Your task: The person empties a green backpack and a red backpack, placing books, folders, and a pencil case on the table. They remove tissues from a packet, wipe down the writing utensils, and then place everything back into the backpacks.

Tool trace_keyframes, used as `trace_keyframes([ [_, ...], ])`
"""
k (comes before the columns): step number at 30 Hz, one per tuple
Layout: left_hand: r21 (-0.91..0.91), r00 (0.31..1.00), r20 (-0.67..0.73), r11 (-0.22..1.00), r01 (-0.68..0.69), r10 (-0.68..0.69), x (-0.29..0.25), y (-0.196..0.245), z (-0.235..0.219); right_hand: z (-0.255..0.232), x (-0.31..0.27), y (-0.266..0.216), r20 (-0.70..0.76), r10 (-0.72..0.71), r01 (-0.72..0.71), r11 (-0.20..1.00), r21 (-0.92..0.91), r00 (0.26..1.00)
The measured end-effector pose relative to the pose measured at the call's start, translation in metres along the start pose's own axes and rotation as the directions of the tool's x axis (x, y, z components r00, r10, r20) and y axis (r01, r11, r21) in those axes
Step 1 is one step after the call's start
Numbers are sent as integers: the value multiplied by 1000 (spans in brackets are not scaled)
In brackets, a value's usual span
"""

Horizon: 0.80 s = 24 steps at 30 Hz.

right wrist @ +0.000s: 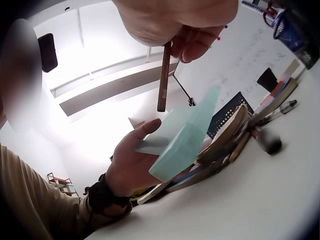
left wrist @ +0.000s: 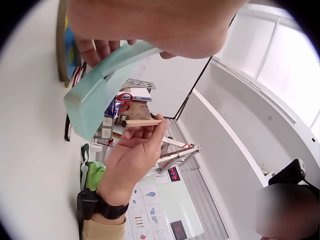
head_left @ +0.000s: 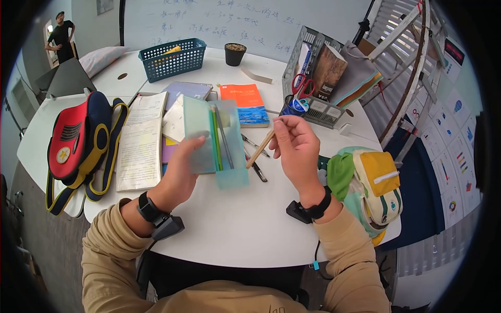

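My left hand (head_left: 182,161) grips an open, translucent mint-green pencil case (head_left: 201,138) by its left side, thumb over the edge, above the table. Inside lie a green pencil (head_left: 216,141) and a dark grey one (head_left: 224,138), side by side. To the right of the case, my right hand (head_left: 298,148) pinches a slim wooden stick (head_left: 260,150), like an unsharpened pencil, between thumb and fingers. The stick slants down toward the case's right edge in the head view. The right wrist view shows the stick (right wrist: 164,80) above the case (right wrist: 177,150).
Pens (head_left: 257,169) lie beyond the case. Around it are an open book (head_left: 140,141), an orange-and-blue book (head_left: 243,101), a red bag (head_left: 78,138), a teal basket (head_left: 172,62), a potted plant (head_left: 235,55), a grey file holder (head_left: 323,113) and a yellow-white backpack (head_left: 373,193). A person stands far left.
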<state>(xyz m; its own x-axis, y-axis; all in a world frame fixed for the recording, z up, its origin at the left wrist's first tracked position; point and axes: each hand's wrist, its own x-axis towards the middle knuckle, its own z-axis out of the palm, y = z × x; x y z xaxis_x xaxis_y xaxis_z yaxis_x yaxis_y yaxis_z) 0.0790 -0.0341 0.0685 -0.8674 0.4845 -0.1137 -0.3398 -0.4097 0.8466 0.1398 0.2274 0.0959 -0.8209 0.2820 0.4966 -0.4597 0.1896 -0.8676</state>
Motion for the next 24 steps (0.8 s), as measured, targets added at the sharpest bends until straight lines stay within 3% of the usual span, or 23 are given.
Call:
trace_keyframes([
  [1, 22, 1000, 28, 1000, 12, -13, -1, -3, 1, 2, -2, -2, 12, 23, -23, 1000, 10, 1000],
  [8, 66, 976, 189, 993, 99, -110, -13, -12, 14, 5, -8, 4, 226, -112, 192, 910, -369, 968],
  [11, 47, 972, 206, 994, 102, -109, -15, -14, 14, 9, -13, -3, 251, -81, 181, 894, -409, 965],
  [14, 11, 974, 207, 996, 86, -87, -13, -18, 9, 12, -13, 2, 164, -207, 259, 866, -427, 964],
  [17, -28, 984, 167, 998, 63, -57, -8, -20, 5, 13, -12, -9, 146, -151, 197, 899, -391, 978],
  [20, -65, 993, 122, 998, 6, 2, -6, -23, 2, 4, -13, -10, 376, -49, 243, 838, -488, 925],
  [24, -75, 995, 74, 995, -58, 64, -6, -23, 3, 12, -19, -14, 360, 27, 216, 758, -615, 932],
])
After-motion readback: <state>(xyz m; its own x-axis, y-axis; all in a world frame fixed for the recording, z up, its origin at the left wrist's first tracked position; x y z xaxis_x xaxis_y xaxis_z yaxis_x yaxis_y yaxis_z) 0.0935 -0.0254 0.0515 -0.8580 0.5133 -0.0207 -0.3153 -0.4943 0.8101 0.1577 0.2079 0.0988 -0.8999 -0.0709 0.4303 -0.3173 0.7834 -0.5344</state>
